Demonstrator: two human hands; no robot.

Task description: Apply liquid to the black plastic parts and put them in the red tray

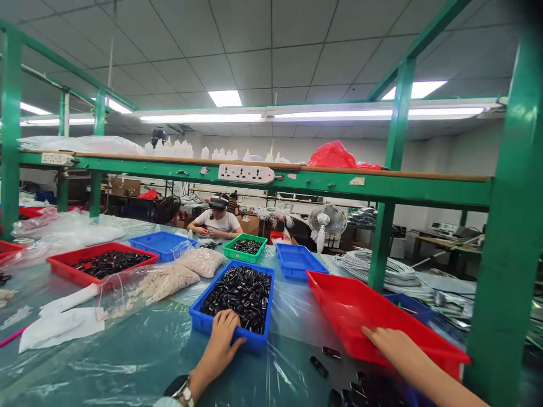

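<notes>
My left hand lies over the near rim of a blue tray filled with small black parts. Its fingers are bent over the rim and touch the parts, the thumb along the outer wall. My right hand is at the near side wall of a large red tray, its index finger reaching over the edge; the other fingers are mostly hidden. The visible inside of the red tray shows no parts. Below it, loose black parts lie on the table, with two single ones a little to the left.
Bags of beige pieces and a red tray of black parts stand left. Beyond are a green tray, two blue trays and a seated person. A green post rises at right; a shelf crosses above.
</notes>
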